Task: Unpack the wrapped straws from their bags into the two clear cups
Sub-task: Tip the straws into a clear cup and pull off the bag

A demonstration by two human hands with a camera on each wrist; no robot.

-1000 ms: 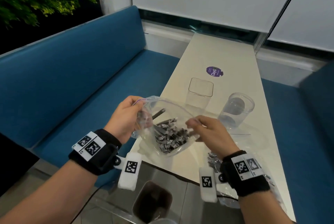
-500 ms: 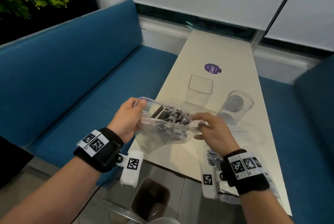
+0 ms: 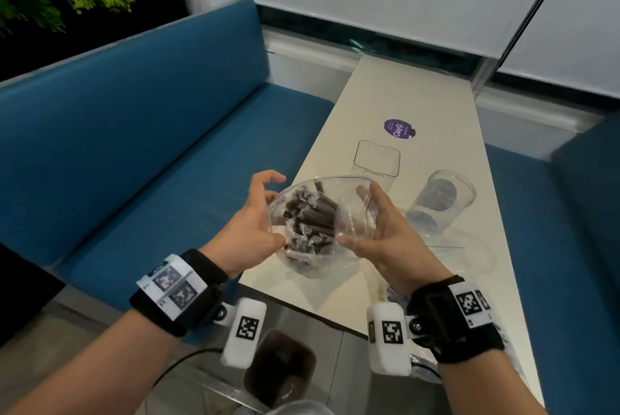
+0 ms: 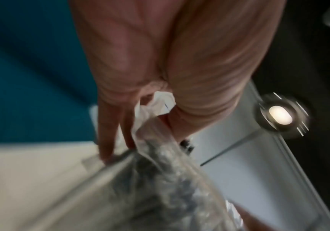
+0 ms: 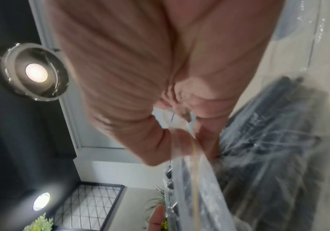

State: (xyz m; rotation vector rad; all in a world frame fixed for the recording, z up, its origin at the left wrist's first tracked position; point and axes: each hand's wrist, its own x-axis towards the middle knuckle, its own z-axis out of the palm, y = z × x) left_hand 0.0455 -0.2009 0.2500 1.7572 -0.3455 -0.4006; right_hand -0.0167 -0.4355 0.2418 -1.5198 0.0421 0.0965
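Note:
A clear plastic bag full of dark wrapped straws hangs above the near end of the white table, its mouth spread wide towards me. My left hand pinches the bag's left rim. My right hand pinches the right rim. The wrist views show the pinched bag and its edge between thumb and fingers. A square clear cup and a round clear cup stand just beyond the bag, both without straws.
A second crumpled bag lies on the table under my right wrist. A purple sticker marks the far tabletop. Blue benches flank the table. A dark bin sits on the floor below the near edge.
Both hands lifted the bag off the table and turned it, so its mouth now gapes wide towards me. The cups have not moved.

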